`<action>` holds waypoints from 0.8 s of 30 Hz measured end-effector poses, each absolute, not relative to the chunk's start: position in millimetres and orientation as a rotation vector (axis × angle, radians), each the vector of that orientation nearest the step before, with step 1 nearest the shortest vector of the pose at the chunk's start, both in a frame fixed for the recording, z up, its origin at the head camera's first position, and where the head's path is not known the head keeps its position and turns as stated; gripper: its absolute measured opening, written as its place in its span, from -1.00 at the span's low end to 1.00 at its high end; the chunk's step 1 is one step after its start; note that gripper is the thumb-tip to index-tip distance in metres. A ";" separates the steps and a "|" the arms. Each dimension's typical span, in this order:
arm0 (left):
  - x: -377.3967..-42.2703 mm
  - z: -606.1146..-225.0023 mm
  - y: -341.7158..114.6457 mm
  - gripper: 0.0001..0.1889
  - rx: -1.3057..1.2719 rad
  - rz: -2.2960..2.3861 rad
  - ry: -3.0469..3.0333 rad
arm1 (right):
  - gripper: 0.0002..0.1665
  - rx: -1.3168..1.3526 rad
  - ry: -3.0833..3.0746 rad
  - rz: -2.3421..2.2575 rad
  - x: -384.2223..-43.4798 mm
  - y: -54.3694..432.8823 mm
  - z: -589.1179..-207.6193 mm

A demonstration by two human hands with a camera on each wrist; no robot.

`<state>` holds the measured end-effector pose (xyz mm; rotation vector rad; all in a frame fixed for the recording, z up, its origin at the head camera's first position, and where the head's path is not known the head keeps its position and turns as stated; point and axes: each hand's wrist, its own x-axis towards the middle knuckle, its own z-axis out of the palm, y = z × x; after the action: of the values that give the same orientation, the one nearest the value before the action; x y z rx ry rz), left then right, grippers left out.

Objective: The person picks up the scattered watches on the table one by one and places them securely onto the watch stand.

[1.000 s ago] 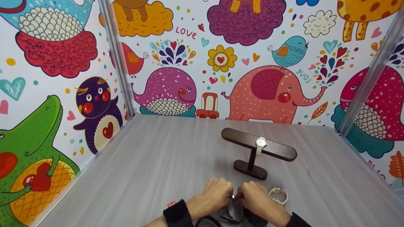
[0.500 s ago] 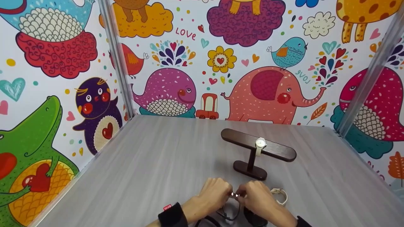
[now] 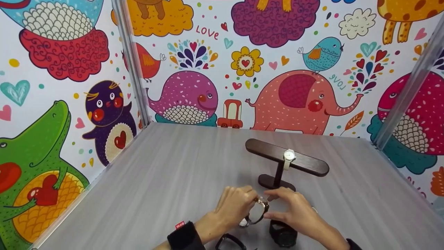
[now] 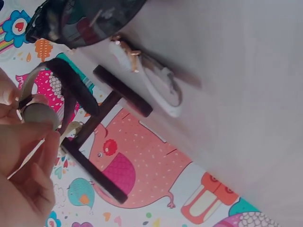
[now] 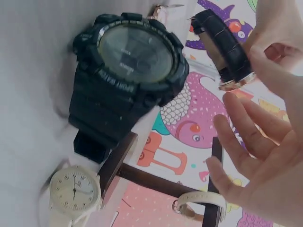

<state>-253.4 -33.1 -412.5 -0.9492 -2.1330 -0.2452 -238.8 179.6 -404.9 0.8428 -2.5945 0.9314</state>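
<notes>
My left hand (image 3: 234,205) pinches a wristwatch with a dark brown leather strap (image 3: 266,207) and gold-coloured fittings. The strap hangs in a loop; in the left wrist view, the round metal case (image 4: 40,116) sits between the fingers. My right hand (image 3: 298,210) is just to the right, fingers spread and thumb apart, close to the strap; whether it touches is unclear. Beneath it lies a chunky black sports watch (image 3: 284,236). A cream watch (image 5: 75,189) lies near that one, mostly hidden behind my right hand in the head view.
Beyond my hands stands a dark wooden T-shaped watch stand (image 3: 312,165), a cream watch (image 3: 289,156) fastened on its bar. A black strap loop (image 3: 230,241) lies at the front edge of view, and a small silvery round piece (image 3: 244,222) under my left hand. Printed panels wall the table.
Both hands were together at the watch; my right hand has since drawn away to the right and spread its fingers. My left hand has raised the watch slightly, keeping hold of it.
</notes>
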 end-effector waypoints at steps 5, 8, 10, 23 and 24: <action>-254.0 -407.3 -30.7 -0.87 -0.957 -0.310 -1.995 | -0.25 0.840 -2.622 0.984 -237.4 186.0 -398.9; -252.8 -401.9 -29.1 -0.91 -0.969 -0.353 -1.932 | -0.21 0.843 -2.618 1.013 -237.0 188.5 -393.2; -251.7 -398.0 -28.3 -0.93 -0.982 -0.386 -1.883 | -0.22 0.859 -2.596 1.014 -236.6 189.8 -389.6; -247.9 -388.9 -32.8 -0.80 -1.192 -0.529 -1.586 | -0.23 1.023 -2.438 1.063 -224.5 191.4 -376.8; -247.6 -389.2 -33.1 -0.80 -1.204 -0.543 -1.580 | -0.24 1.024 -2.431 1.070 -223.5 190.8 -376.4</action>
<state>-247.6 -33.1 -389.2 -1.2042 -1.5805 -0.5432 -223.5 190.8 -376.4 1.0238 -2.4306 1.0695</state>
